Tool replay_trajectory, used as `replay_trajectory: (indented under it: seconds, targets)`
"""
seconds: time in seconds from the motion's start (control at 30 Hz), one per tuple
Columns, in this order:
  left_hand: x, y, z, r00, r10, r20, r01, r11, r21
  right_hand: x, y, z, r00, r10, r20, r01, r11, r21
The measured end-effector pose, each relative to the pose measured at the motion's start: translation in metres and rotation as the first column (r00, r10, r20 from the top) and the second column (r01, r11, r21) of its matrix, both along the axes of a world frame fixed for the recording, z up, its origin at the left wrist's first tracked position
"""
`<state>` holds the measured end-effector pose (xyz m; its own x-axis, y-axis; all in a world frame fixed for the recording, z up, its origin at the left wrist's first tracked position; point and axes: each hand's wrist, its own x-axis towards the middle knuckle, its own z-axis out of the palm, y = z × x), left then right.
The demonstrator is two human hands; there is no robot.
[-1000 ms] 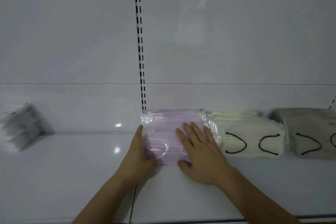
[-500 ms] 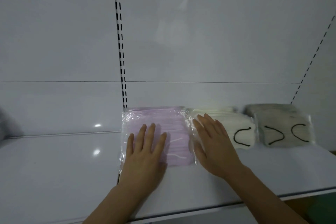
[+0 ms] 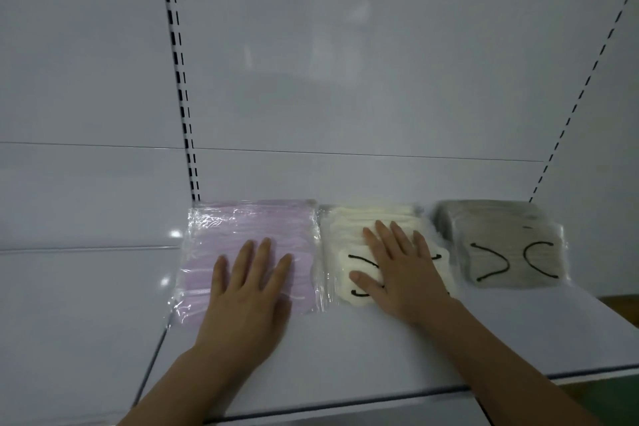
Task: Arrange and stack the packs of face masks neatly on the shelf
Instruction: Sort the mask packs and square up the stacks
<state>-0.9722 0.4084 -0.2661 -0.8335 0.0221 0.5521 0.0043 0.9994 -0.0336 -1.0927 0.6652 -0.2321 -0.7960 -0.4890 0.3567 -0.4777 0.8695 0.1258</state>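
Note:
Three plastic-wrapped packs of face masks lie in a row against the back wall of the white shelf [image 3: 345,356]. The pink pack [image 3: 242,228] is on the left, and my left hand [image 3: 249,294] lies flat on it with straight fingers. In the middle sits the cream pack [image 3: 345,228] with black ear loops; my right hand [image 3: 401,273] rests flat on top of it. The grey pack [image 3: 508,245] with black loops lies at the right, untouched.
A slotted upright [image 3: 179,86] runs down the back panel to the pink pack's left corner; a second slotted upright [image 3: 581,93] slants down at the right. The shelf's front edge [image 3: 380,401] runs below my forearms. A seam splits the shelf left of the pink pack.
My right hand has moved right, from the pink pack's edge onto the cream pack. My left hand has settled flat on the pink pack. The view has swung to the right.

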Motion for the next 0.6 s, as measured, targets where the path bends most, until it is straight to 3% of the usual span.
replay_trajectory:
  seconds: [0.6]
  targets:
    - [0.012, -0.011, 0.008, 0.994, 0.1, 0.036, -0.102, 0.994, 0.043, 0.009, -0.005, 0.002, 0.972, 0.194, -0.133, -0.208, 0.973, -0.103]
